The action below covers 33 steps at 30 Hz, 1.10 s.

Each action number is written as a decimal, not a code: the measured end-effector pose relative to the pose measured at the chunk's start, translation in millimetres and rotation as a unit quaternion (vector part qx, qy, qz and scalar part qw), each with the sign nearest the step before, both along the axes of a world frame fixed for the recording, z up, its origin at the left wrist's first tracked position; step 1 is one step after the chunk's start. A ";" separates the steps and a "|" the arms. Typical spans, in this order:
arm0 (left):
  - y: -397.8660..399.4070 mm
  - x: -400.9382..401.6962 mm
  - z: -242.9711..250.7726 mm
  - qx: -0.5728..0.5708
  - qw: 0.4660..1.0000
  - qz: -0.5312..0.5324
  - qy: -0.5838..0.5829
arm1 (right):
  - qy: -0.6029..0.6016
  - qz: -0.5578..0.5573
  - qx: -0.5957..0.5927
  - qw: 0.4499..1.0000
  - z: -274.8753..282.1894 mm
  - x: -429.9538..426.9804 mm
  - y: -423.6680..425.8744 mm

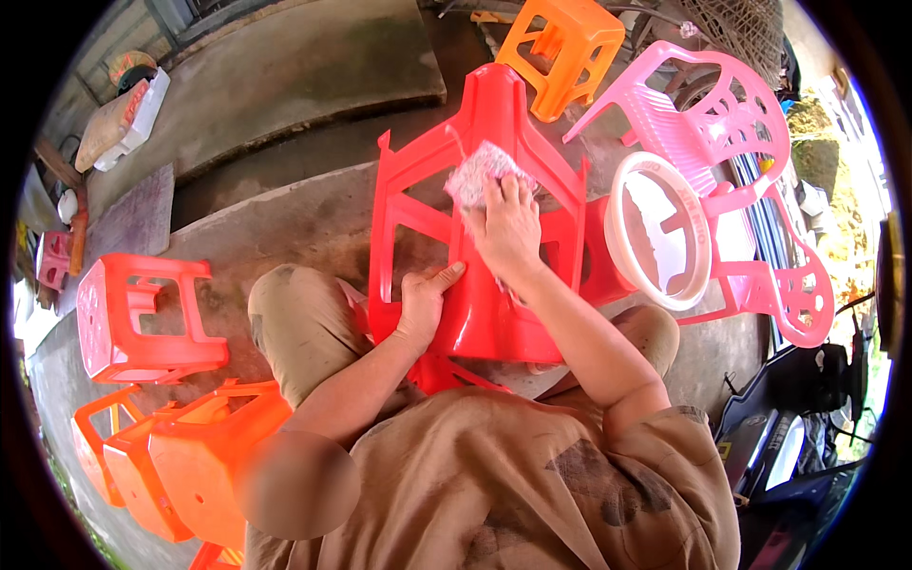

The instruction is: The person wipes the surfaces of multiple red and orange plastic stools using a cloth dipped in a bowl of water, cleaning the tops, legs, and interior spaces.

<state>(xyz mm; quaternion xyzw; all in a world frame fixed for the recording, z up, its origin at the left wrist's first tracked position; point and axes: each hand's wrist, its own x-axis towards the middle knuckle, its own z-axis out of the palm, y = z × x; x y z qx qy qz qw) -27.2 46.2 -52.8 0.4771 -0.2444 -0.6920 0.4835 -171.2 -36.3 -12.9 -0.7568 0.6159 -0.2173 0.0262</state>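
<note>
A red plastic stool (pixel 484 324) lies tipped over in front of me, between my knees, its legs pointing away. My left hand (pixel 426 299) grips the near part of its frame, thumb laid along the red plastic. On one of its legs, my right hand (pixel 509 224) presses a wet-looking pink and white cloth (pixel 488 178), fingers spread over it. Just right of the stool stands a pale round basin (pixel 620 235) holding water that reflects bright light. Another red piece of plastic furniture (pixel 605 274) shows partly beneath the basin.
Pink plastic chairs (pixel 662 121) stand at the right, with an orange stool (pixel 548 64) at the far side. To the left are a red stool (pixel 142 328) and several orange stools (pixel 192 463). A motorbike (pixel 769 442) is at lower right. A raised concrete slab (pixel 320 64) lies beyond.
</note>
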 end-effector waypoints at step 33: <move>-30.1 26.1 -12.2 0.057 0.995 0.076 -0.024 | -0.028 -0.026 0.034 0.999 -69.8 -114.5 -167.7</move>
